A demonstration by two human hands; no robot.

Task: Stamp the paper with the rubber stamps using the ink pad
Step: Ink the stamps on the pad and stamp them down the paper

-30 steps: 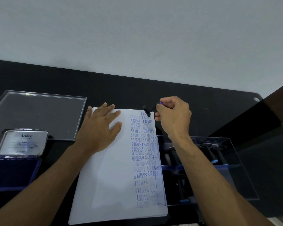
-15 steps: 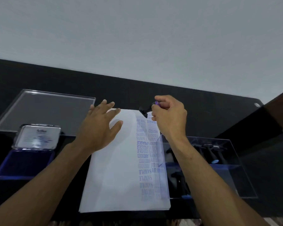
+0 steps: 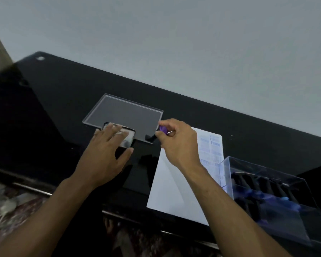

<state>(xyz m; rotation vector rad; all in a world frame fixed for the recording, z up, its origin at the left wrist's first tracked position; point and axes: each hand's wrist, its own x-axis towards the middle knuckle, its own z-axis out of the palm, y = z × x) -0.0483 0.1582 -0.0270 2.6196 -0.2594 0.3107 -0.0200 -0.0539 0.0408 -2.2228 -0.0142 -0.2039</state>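
1. The black worktop (image 3: 67, 101) was seen slanted across the view, its far edge set against a pale wall and its near edge bordered by a metal strip at lower left.
2. Open dark surface was noted left of the left hand, and a narrower bare patch between the two forearms, in front of the paper.
3. A clear acrylic sheet (image 3: 126, 115) was recorded lying flat toward the far side; its near edge was overlapped by the ink pad lid.
4. The ink pad (image 3: 127, 140) was found just under the left hand, its shiny lid standing up; the pad itself was mostly hidden and blurred.
5. The left hand (image 3: 104, 154) was laid over the ink pad with fingers straight and spread, thumb out to the right; nothing was gripped.
6. The right hand (image 3: 178, 143) was held above the paper's far left corner, fingers curled round a rubber stamp (image 3: 163, 130). A purple handle tip and a dark base pointing toward the ink pad were made out.
7. The paper (image 3: 174, 191) was observed right of centre, blue imprints running along its right margin.
8. A clear box of stamps (image 3: 267, 191) was noted touching the paper's right edge, near the worktop's front edge.
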